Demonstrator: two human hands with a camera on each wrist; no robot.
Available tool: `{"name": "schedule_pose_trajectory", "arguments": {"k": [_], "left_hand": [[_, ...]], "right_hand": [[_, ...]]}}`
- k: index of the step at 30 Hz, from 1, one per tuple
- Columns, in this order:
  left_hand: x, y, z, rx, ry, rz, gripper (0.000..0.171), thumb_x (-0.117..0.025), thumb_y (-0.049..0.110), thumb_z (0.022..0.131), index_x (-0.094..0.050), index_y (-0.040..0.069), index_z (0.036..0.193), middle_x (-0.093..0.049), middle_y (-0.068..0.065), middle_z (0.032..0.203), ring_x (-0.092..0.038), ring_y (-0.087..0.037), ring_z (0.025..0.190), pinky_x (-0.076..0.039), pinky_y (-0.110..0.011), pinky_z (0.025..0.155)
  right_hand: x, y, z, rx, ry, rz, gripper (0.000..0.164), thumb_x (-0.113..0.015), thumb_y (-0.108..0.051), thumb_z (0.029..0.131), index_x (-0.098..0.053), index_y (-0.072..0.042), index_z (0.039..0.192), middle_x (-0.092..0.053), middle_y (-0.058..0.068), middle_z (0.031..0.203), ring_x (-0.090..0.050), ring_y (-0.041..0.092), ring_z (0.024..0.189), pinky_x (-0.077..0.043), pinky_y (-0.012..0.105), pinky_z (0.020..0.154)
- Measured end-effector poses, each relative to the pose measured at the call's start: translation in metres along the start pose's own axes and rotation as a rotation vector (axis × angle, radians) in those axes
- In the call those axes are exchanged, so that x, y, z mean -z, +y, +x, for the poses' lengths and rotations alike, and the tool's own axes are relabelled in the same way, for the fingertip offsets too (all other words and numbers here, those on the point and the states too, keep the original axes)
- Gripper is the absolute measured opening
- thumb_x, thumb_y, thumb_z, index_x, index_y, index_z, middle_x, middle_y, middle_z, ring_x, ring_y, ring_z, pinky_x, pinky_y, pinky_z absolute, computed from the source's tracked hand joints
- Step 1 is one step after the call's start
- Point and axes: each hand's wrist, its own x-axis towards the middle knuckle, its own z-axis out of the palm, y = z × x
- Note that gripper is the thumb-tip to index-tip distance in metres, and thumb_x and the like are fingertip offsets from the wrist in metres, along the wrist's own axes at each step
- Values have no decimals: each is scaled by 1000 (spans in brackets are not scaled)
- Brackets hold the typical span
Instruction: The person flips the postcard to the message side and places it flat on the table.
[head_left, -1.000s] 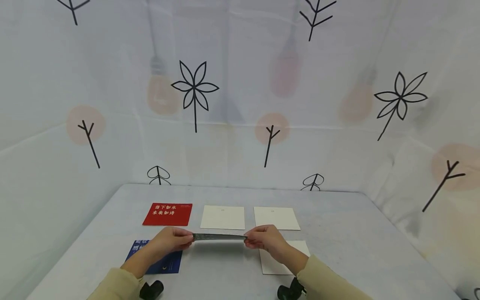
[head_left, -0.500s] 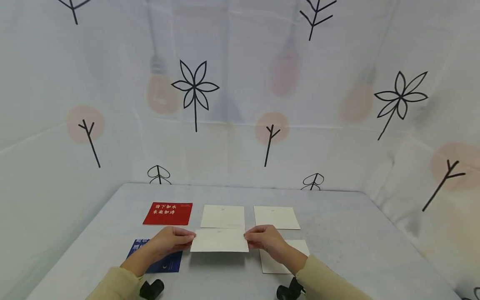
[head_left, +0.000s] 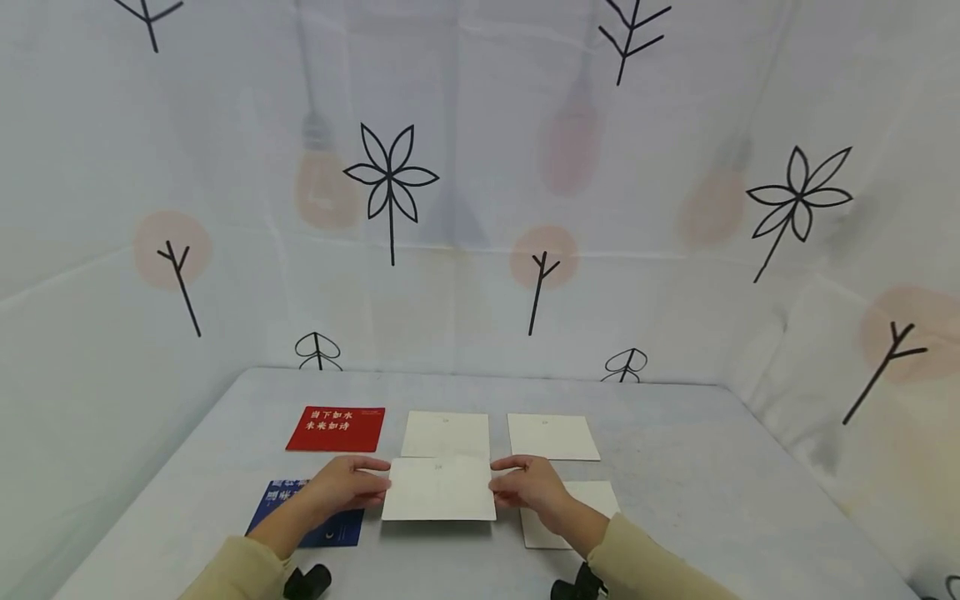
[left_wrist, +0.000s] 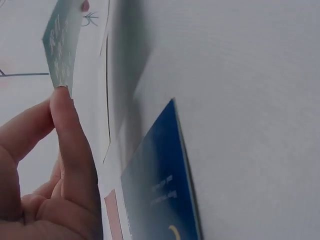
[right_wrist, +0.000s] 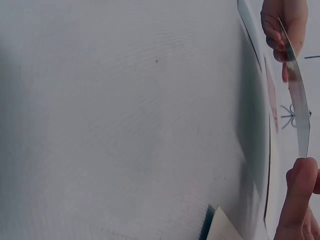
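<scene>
The left hand [head_left: 347, 485] pinched the card [head_left: 439, 492] by its left edge, the right hand [head_left: 528, 490] by its right, up above the table [head_left: 675, 500] between blue card [head_left: 341, 532] and near-right card [head_left: 542, 532]; one fingertip slipping first could have dropped it askew.

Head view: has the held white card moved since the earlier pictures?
Yes: the white card has tilted; its near edge appears lower, judged against the red card.
</scene>
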Motion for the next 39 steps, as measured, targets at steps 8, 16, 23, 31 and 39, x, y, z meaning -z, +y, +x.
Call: {"name": "schedule_pose_trajectory", "arguments": {"k": [8,16,23,31,39], "left_hand": [[-6,-2,0,-32,43,90,38,-72,12,81,-59,-4,113,-65,-8,84,-64,-17,68,-55,-29,66],[-8,-5,-1,-51,42,109,35,-73,11,80,-59,-5,109,-63,-9,82,-63,-17,67,-55,-30,64],[-13,-5,-2,-69,51,162,31,-72,7,79,-60,-5,105,-62,-8,78,-62,-16,62,-55,-29,60],[-15,-2,-5,-42,44,211,27,-72,6,79,-61,-5,101,-60,-8,75,-60,-15,58,-54,-28,57],[-16,-2,-3,-29,40,223,25,-72,6,79,-61,-4,99,-60,-9,73,-60,-15,57,-54,-27,56]], "right_hand": [[-4,4,-3,32,4,-46,33,-67,4,77,-57,11,107,-61,7,72,-62,12,59,-55,29,60],[-7,8,-5,24,9,-86,33,-68,6,76,-58,10,107,-61,8,74,-62,13,58,-55,28,58],[-8,11,-6,21,26,-146,32,-69,7,75,-59,10,105,-61,8,72,-62,13,56,-54,27,55],[-11,13,-6,11,50,-265,29,-70,5,73,-62,7,101,-61,4,66,-61,11,53,-52,26,52],[-12,14,-6,12,54,-274,29,-71,5,71,-62,6,99,-60,5,64,-60,11,50,-52,26,50]]}}
